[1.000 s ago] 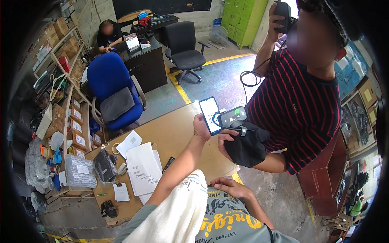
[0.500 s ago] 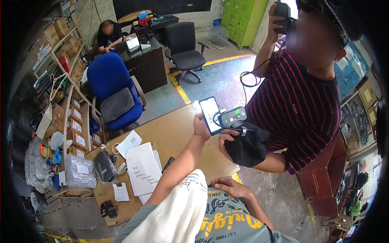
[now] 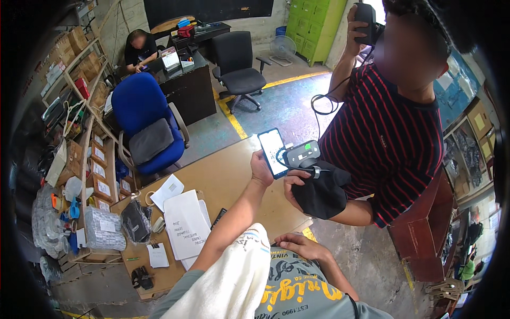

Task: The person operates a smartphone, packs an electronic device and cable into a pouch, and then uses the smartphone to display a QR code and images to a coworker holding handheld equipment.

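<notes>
My left hand [image 3: 261, 168] is closed around the edge of a smartphone [image 3: 272, 144] with a bright screen, held out over the desk. My right hand [image 3: 297, 245] lies against the front of my grey shirt, fingers loosely extended and holding nothing. Beside the phone is a grey device [image 3: 303, 154] with a small green display and a dark cable, close to the co-worker's hand [image 3: 291, 187]. That hand also has a black cloth item [image 3: 322, 195]. With the other hand the co-worker holds up a black box-like device [image 3: 365, 24]; a cable hangs from it.
The tan desk [image 3: 234, 167] bears papers [image 3: 183, 220], a black plastic-wrapped packet [image 3: 136, 220] and a notepad [image 3: 158, 255]. Beyond it stand a blue chair [image 3: 143, 117] and a black chair [image 3: 237, 66]. Crowded shelves [image 3: 87, 154] line the left; another person sits at the back.
The whole view has shifted very slightly. My hands, the phone and the co-worker's items keep nearly the same places relative to one another.
</notes>
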Tool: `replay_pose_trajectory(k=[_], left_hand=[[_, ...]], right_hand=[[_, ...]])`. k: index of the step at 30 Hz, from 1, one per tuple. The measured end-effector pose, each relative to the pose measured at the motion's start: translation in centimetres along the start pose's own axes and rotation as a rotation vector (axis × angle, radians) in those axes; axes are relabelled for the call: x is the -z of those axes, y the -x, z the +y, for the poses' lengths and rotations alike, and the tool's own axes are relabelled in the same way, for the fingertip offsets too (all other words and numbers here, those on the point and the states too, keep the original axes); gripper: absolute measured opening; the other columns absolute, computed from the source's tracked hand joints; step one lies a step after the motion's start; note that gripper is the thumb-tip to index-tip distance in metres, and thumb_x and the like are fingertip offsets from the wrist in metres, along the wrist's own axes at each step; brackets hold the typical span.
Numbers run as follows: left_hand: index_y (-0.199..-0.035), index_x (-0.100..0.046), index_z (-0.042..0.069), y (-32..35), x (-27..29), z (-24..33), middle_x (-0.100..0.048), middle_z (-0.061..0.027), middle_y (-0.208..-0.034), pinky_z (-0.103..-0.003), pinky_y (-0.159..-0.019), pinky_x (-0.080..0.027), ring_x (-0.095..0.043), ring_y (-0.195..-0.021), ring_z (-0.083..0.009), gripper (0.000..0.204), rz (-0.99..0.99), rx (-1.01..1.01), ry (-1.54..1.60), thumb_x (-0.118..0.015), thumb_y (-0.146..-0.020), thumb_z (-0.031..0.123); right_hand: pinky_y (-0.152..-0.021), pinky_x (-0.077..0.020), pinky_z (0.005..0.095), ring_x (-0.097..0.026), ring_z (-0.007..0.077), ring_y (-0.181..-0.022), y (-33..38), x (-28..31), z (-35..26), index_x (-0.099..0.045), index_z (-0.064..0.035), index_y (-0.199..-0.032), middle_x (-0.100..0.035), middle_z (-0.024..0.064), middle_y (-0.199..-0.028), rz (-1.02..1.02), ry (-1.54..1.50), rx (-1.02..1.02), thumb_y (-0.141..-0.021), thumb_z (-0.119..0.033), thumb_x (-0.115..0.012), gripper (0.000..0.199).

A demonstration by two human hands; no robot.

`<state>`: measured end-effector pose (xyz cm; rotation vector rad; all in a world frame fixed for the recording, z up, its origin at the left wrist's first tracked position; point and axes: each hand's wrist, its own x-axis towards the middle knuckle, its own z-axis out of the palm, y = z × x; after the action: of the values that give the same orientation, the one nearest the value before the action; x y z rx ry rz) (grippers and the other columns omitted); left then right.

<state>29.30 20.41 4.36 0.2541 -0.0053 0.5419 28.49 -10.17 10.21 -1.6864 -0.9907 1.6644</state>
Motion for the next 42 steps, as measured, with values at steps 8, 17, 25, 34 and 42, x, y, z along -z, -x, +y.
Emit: replay_pose_trajectory(k=[8,17,25,34,42], left_hand=[[-0.150,-0.046,-0.002,0.9,-2.1,0.3,-0.058,-0.0141,-0.147,-0.042,-0.116,-0.037,-0.057,-0.130,-0.0288,0.066,0.029,0.006,0.043,-0.036,-0.093,0.031],[-0.148,-0.048,-0.004,0.4,-1.6,0.1,-0.060,-0.0179,-0.141,-0.045,-0.115,-0.037,-0.058,-0.127,-0.0318,0.067,0.016,0.006,0.011,-0.036,-0.093,0.033],[-0.149,-0.047,-0.004,0.7,-1.3,0.4,-0.059,-0.0174,-0.143,-0.047,-0.115,-0.037,-0.057,-0.130,-0.0331,0.067,0.041,-0.017,-0.033,-0.036,-0.093,0.031],[-0.149,-0.047,-0.003,1.0,-2.3,0.2,-0.058,-0.0179,-0.145,-0.047,-0.116,-0.037,-0.057,-0.131,-0.0327,0.066,0.079,-0.037,-0.018,-0.035,-0.093,0.030],[-0.149,-0.047,-0.003,0.0,0.8,0.2,-0.058,-0.0174,-0.145,-0.046,-0.115,-0.038,-0.058,-0.129,-0.0318,0.066,-0.008,0.047,0.009,-0.036,-0.094,0.031]], right_hand=[[-0.104,-0.0447,0.0304,-0.060,0.0200,-0.120,0.3,0.2,-1.0,-0.058,-0.0024,-0.140,-0.063,0.0101,-0.138,-0.003,0.044,0.009,-0.108,-0.045,-0.051,0.054],[-0.103,-0.0446,0.0304,-0.061,0.0205,-0.119,0.6,-0.1,-1.3,-0.058,-0.0030,-0.141,-0.063,0.0085,-0.136,0.003,0.090,-0.006,-0.108,-0.048,-0.049,0.056],[-0.103,-0.0442,0.0309,-0.060,0.0190,-0.118,0.2,0.0,-0.6,-0.058,-0.0044,-0.140,-0.064,0.0067,-0.134,-0.008,0.056,0.012,-0.107,-0.048,-0.049,0.055],[-0.110,-0.0429,0.0344,-0.060,0.0254,-0.125,0.3,0.3,-1.0,-0.057,-0.0059,-0.143,-0.063,0.0119,-0.137,-0.022,0.075,0.004,-0.108,-0.048,-0.047,0.056],[-0.111,-0.0427,0.0354,-0.060,0.0254,-0.126,0.1,0.1,-0.7,-0.057,-0.0060,-0.143,-0.063,0.0112,-0.138,-0.041,0.088,-0.001,-0.107,-0.050,-0.047,0.057]])
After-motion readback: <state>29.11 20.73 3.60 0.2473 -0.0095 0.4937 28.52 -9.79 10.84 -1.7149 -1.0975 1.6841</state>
